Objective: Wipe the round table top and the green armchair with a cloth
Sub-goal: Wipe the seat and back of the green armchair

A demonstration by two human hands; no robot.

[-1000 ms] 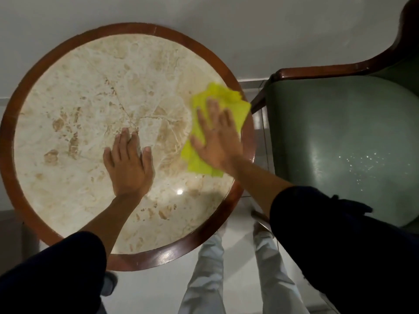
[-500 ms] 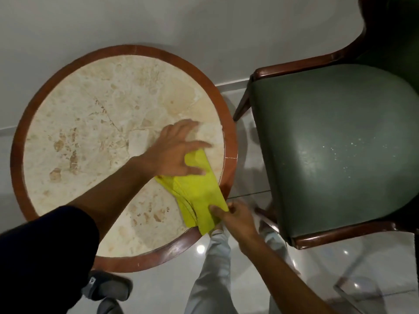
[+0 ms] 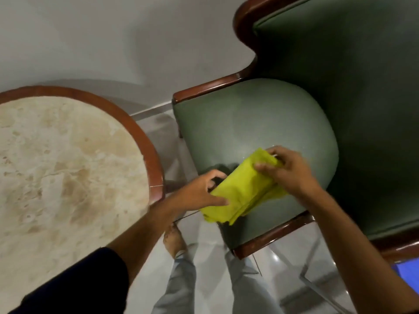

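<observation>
A folded yellow cloth (image 3: 242,189) is held over the front of the green armchair seat (image 3: 244,123). My left hand (image 3: 199,191) grips its lower left end and my right hand (image 3: 288,171) grips its upper right end. The armchair has a dark green backrest (image 3: 351,64) and a brown wooden frame (image 3: 208,87). The round table (image 3: 152,155), with a beige marble top and a brown wooden rim, stands at the left, apart from both hands.
A pale wall runs behind the table and the chair. My legs in light trousers (image 3: 181,284) and a bare foot (image 3: 173,241) stand on glossy white floor tiles between table and chair. A blue object (image 3: 408,273) shows at the right edge.
The cloth left the table top and now sits over the armchair seat, held by both hands. My view has swung right, so the table moved to the left edge.
</observation>
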